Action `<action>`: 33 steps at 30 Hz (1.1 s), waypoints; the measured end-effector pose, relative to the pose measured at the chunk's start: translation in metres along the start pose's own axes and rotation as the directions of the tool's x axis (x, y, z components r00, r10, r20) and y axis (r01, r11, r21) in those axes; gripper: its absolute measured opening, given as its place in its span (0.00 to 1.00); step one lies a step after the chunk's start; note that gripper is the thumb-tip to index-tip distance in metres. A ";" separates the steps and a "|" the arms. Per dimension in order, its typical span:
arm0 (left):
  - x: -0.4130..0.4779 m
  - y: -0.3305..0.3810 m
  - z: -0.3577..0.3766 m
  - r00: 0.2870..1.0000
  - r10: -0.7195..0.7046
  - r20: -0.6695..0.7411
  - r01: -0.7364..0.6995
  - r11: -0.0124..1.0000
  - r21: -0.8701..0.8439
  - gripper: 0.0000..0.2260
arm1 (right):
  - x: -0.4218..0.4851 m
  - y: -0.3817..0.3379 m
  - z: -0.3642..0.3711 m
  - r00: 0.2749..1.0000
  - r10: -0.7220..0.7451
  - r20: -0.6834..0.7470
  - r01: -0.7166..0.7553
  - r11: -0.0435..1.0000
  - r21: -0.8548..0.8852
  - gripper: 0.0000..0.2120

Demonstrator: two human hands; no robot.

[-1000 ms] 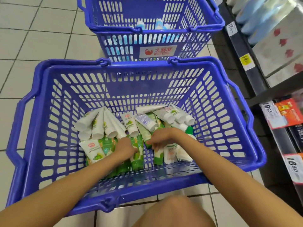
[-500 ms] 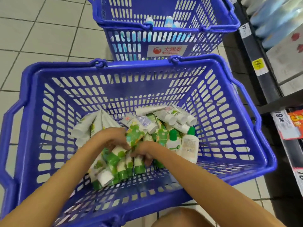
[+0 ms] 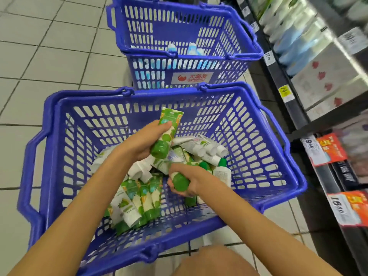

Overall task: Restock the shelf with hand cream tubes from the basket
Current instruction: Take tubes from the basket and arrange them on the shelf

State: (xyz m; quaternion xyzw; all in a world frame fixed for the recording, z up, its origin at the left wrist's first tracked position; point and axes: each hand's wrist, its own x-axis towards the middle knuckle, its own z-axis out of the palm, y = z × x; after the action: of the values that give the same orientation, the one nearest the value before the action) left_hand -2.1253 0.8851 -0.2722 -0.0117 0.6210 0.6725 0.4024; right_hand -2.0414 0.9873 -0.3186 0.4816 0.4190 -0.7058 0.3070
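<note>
Tube 1 (image 3: 170,134): green/white, in L hand (image 3: 142,142). Grip closed round its lower body, thumb on top. Green cap points down, crimped end up and tilted away, held clear above the pile.
Tube 2 (image 3: 180,182): in R hand (image 3: 196,181), grip wrapped round the body, so only the green cap shows, facing the cam. It sits low, just over the pile; can't tell if it's touching the tubes under it.
Both hands are inside the basket (image 3: 249,136), L higher and further in, R nearer and to the right.
Pile (image 3: 137,200): mixed white and green tubes on the basket btm, lying every which way, mostly center and near side. A few white-capped ones lie at the back right (image 3: 209,146).
Basket is blue plastic w/ slotted walls and sits on the tile floor (image 3: 49,56). Basket 2 (image 3: 139,26), same type, sits just behind it w/ some blue/white items (image 3: 192,47) inside; type unclear.
Shelf (image 3: 294,100) runs along the right side, stocked, contents blurred. Price tags (image 3: 342,208) on its edge rails.
Bare knee (image 3: 211,261) at btm of view.
</note>
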 end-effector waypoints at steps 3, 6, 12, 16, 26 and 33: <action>-0.016 0.006 0.015 0.989 0.130 0.065 -0.132 0.991 0.015 0.07 | -0.057 0.010 -0.020 0.937 -0.347 0.037 0.316 0.889 0.332 0.02; -0.039 0.003 0.044 0.957 0.214 0.195 -0.225 0.974 0.037 0.12 | -0.114 0.036 -0.053 0.757 -0.649 -0.081 0.644 0.718 0.265 0.08; -0.089 -0.013 0.144 0.818 0.217 0.533 -0.230 0.972 -0.044 0.08 | -0.198 0.096 -0.126 0.623 -0.734 -0.271 0.781 0.601 0.168 0.08; -0.093 -0.027 0.236 0.698 0.121 0.705 -0.137 0.990 -0.034 0.09 | -0.244 0.143 -0.181 0.539 -0.701 -0.468 0.836 0.513 0.195 0.05; -0.165 -0.111 0.424 0.187 -0.114 0.976 -0.430 0.884 0.186 0.14 | -0.366 0.316 -0.306 0.292 -0.554 -0.779 0.927 0.365 0.088 0.14; -0.211 -0.130 0.486 0.072 -0.097 0.993 -0.591 0.797 0.120 0.21 | -0.397 0.379 -0.378 0.145 -0.597 -0.789 0.964 0.266 -0.024 0.21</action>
State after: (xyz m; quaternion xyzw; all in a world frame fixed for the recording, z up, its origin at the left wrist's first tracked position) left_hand -1.6750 1.1723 -0.1593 0.6514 0.3384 0.3775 0.5645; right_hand -1.4261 1.1604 -0.1287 0.4434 0.4897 -0.6069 -0.4419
